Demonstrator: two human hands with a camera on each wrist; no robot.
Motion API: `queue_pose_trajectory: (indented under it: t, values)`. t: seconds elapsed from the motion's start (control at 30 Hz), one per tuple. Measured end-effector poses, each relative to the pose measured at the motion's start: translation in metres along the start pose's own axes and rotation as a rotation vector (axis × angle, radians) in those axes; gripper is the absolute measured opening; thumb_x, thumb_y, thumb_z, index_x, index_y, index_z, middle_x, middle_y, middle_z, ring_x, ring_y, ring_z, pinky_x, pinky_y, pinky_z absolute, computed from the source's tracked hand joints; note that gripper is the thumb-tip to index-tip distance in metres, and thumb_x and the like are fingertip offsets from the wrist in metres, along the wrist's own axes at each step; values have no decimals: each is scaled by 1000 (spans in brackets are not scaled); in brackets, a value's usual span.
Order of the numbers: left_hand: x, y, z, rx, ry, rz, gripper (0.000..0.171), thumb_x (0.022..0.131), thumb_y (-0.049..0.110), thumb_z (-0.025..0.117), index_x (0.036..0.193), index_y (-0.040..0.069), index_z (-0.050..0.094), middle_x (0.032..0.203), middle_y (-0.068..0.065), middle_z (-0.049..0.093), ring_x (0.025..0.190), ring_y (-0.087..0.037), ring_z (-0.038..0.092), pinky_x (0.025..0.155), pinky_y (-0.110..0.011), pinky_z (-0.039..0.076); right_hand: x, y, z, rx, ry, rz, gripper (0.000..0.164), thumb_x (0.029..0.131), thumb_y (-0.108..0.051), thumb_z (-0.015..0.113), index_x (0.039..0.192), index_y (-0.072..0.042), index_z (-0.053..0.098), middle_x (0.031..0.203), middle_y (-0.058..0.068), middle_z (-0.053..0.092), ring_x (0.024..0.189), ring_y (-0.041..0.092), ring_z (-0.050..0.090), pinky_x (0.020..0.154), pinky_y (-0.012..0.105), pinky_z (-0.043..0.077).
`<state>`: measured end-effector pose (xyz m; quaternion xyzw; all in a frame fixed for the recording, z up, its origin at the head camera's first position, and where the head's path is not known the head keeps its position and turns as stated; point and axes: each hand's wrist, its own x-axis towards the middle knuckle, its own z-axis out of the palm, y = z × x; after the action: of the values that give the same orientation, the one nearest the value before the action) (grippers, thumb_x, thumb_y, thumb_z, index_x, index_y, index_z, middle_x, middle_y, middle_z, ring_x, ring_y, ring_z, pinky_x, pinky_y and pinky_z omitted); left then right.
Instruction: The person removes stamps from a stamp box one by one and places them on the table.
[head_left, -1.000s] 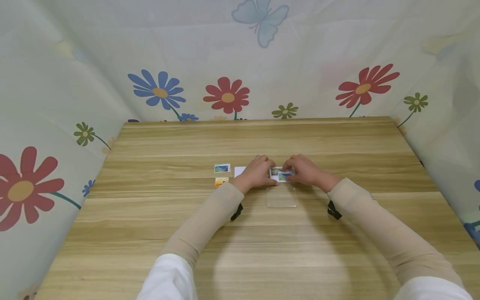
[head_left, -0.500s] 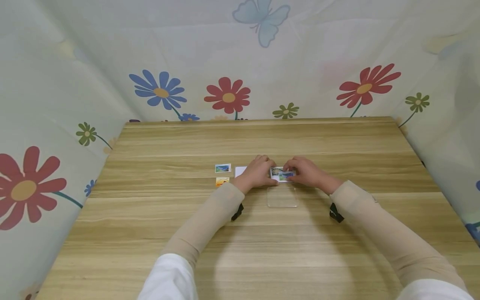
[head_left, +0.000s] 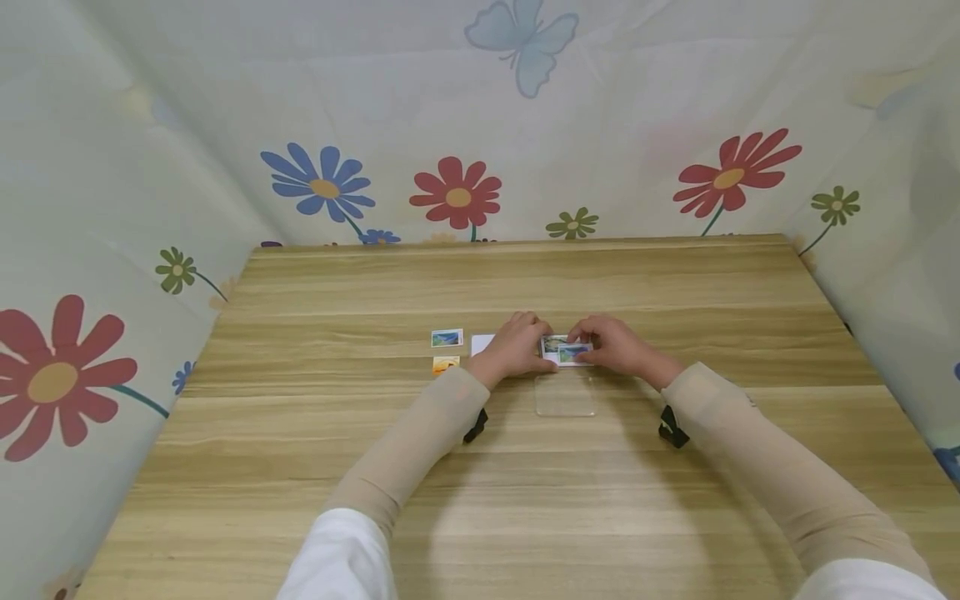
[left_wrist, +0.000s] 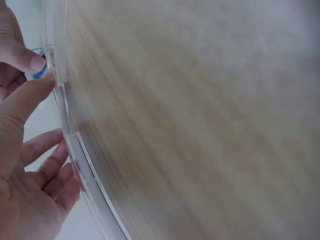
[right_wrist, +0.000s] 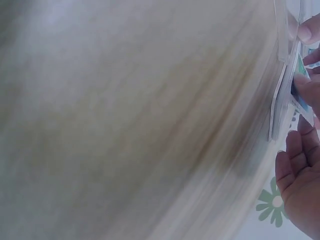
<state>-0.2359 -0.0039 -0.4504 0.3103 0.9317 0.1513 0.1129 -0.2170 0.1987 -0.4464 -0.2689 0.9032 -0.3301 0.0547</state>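
Observation:
In the head view, a flat clear case (head_left: 550,358) with a picture in it lies between my hands. My left hand (head_left: 517,346) holds its left end, with the thumb at the near edge and the fingers at the far side. My right hand (head_left: 613,343) pinches a small blue-green postage stamp (head_left: 572,353) over the case. That stamp's white toothed border (right_wrist: 303,111) shows in the right wrist view, between thumb and fingers. A clear plastic cover (head_left: 565,397) lies just in front of the case. Seen edge-on in the left wrist view, clear plastic (left_wrist: 92,182) passes beside the left fingers (left_wrist: 52,167).
A blue-green stamp (head_left: 447,337) and an orange one (head_left: 446,364) lie left of my left hand. A white-faced rectangle (head_left: 480,342) is partly covered by that hand. Wood-grain table (head_left: 525,500) extends all around. Flower-printed cloth (head_left: 622,158) stands behind it.
My right fingers shift very slightly with the stamp over the case. The left hand keeps its place, and the whole head view drifts a little.

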Motion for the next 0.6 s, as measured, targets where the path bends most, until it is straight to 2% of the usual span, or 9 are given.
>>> queue_pose_trajectory:
  t: [0.23,0.6]
  values:
    - [0,1,0,-3,2,1,59,81,41,74,126,7,59,124,-10,54,117,-24,45,101,-35,38,-1,3,0,53,20,3,15,81,5,68,95,3,67,79,10,59,73,20,48,67,30,40]
    - [-2,2,-2,-6,2,2,58,81,40,73,126,7,58,124,-10,54,118,-25,45,101,-36,38,-3,4,-3,45,39,28,8,85,2,64,92,3,68,86,13,67,78,19,55,72,33,45]
